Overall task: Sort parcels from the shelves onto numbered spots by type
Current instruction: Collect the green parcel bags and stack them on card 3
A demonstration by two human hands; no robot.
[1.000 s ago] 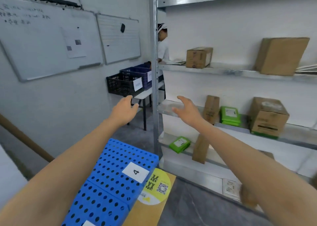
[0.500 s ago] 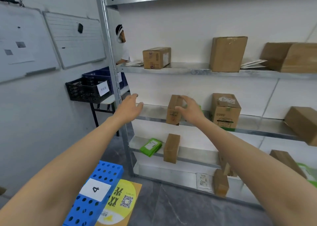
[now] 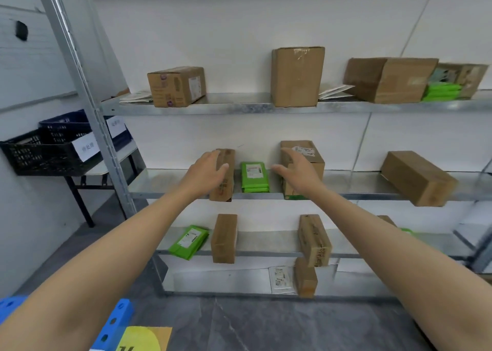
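On the middle shelf, both hands are at the parcels.
Left hand lies flat-fingered against the narrow upright carton; right hand, fingers spread, holds nothing before the labelled carton; green mailers between.

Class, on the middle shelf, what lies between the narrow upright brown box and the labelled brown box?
A flat stack of green packets with a white label on top lies between the narrow box and the labelled box; the head view shows it.
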